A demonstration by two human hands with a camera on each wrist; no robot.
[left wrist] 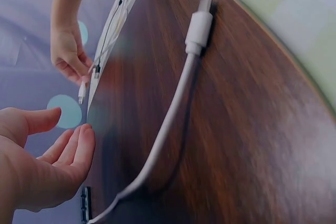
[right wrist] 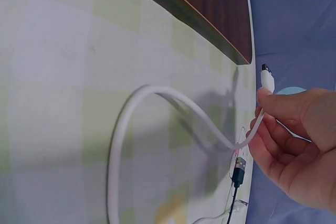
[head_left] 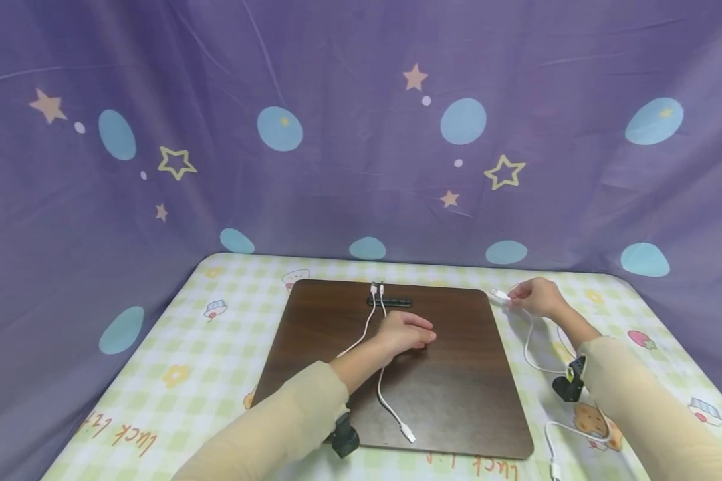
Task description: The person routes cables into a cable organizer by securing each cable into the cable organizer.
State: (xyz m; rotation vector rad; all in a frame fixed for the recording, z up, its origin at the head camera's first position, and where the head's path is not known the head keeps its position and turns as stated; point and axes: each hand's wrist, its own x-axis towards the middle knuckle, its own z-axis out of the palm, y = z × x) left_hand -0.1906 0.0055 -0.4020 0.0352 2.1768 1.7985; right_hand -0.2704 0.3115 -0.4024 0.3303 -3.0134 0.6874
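My right hand point(head_left: 537, 297) pinches a white USB cable point(right wrist: 268, 81) just behind its plug, beyond the right edge of a dark wooden board point(head_left: 457, 387). The plug points up and away from the fingers, and the cord loops down onto the tablecloth. Over the middle of the board, my left hand point(head_left: 404, 333) holds nothing, its fingers loosely extended and thumb apart. Two white cables, a left one point(head_left: 366, 327) and a right one point(head_left: 382, 394), run from a black cable-clip strip point(head_left: 397, 302) at the board's far side. The right one's free plug point(left wrist: 199, 29) lies near the front edge.
A black USB cable point(right wrist: 239, 174) lies on the checked tablecloth point(head_left: 174, 334) near my right hand. Another white plug point(head_left: 555, 469) lies at the front right. Purple curtain point(head_left: 361, 133) hangs behind the table. Black cameras point(head_left: 344, 437) are strapped to both wrists.
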